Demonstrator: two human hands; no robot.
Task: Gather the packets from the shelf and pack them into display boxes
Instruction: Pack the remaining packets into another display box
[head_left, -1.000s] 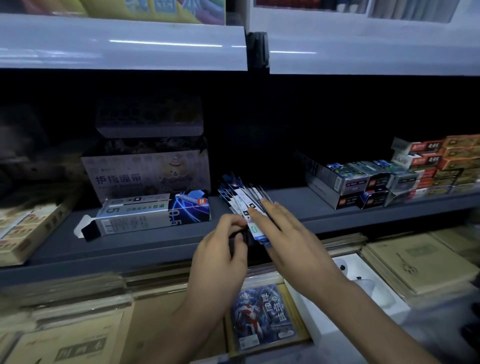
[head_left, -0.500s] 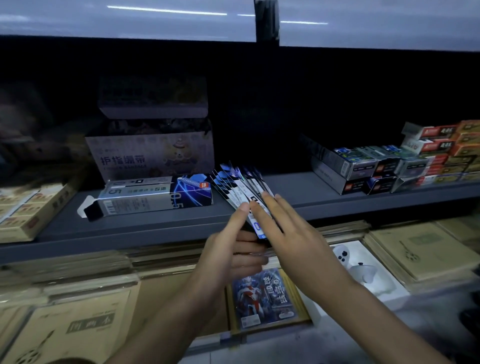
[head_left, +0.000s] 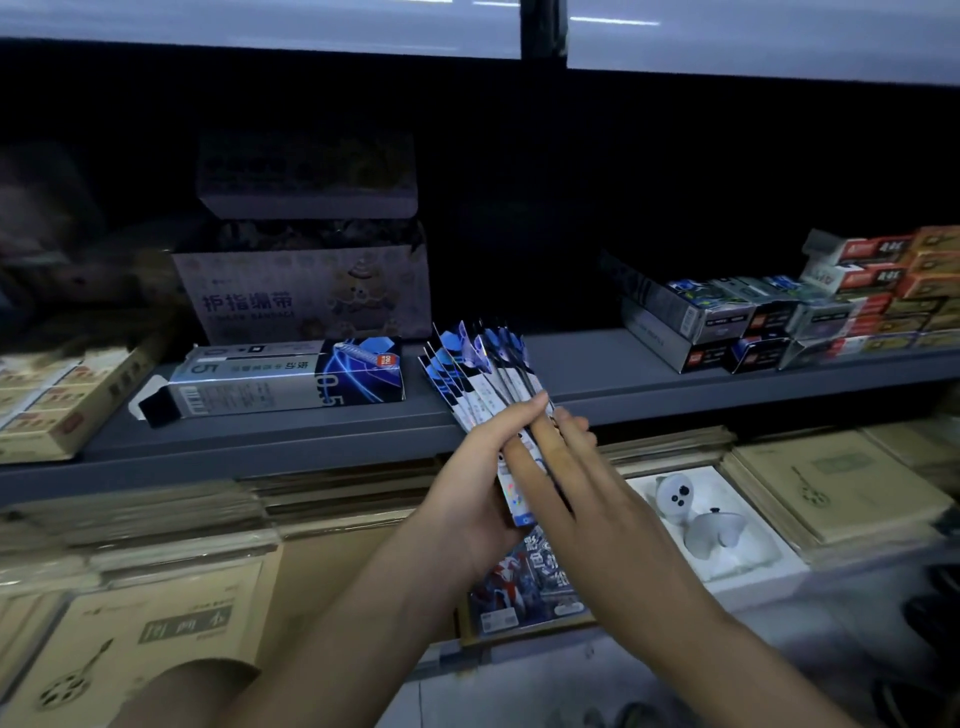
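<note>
Left hand (head_left: 470, 499) and right hand (head_left: 582, 499) jointly clamp a fanned stack of blue-and-white packets (head_left: 480, 379). The stack is above the grey shelf (head_left: 597, 384) edge, beside a long blue-and-silver carton (head_left: 280, 379).

A fanned stack of slim packets (head_left: 485, 387), white with blue and black printed tops, is pressed between the left hand (head_left: 480, 483) and the right hand (head_left: 582, 493), tilted so the tops lean up and to the left over the front edge of the grey shelf (head_left: 597, 384). The lower ends sit below that edge, one showing a small coloured mark near its bottom. The display box (head_left: 283, 382), long and silver with a blue end marked 0.5, lies on its side on the shelf just left of the packets, its left end flap open
</note>
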